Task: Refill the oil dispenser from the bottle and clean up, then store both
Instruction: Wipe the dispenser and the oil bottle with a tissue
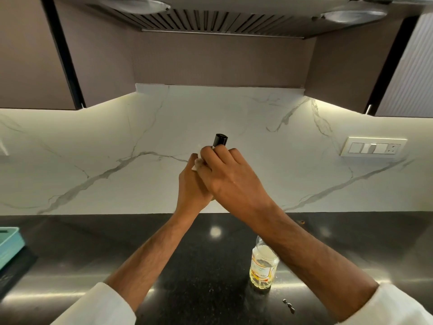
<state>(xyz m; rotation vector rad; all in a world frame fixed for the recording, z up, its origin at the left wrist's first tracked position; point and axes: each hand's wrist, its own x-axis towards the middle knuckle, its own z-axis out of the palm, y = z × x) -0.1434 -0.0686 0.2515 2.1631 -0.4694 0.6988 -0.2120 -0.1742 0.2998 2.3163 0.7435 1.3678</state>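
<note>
Hands are meeting above a black stone counter (98, 249) in a kitchen, under a range hood (222, 19). At the far left edge, a teal tray (9, 240) is sitting on the counter. At centre, the left hand (192, 186) is wrapping its fingers around the lower body of the oil dispenser (220, 140), with a scrap of white tissue (195, 164) peeking out between the fingers. The right hand (232, 179) is curling over the dispenser's upper part, leaving only the black cap showing, tilted slightly right, against the marble backsplash (117, 141). Nearer and to the right, the clear oil bottle (263, 266) is standing upright on the counter, partly hidden behind the right forearm, part full of pale yellow oil; its label carries lettering too blurred to read. A white switch panel (373, 146) is sitting on the wall at far right.
</note>
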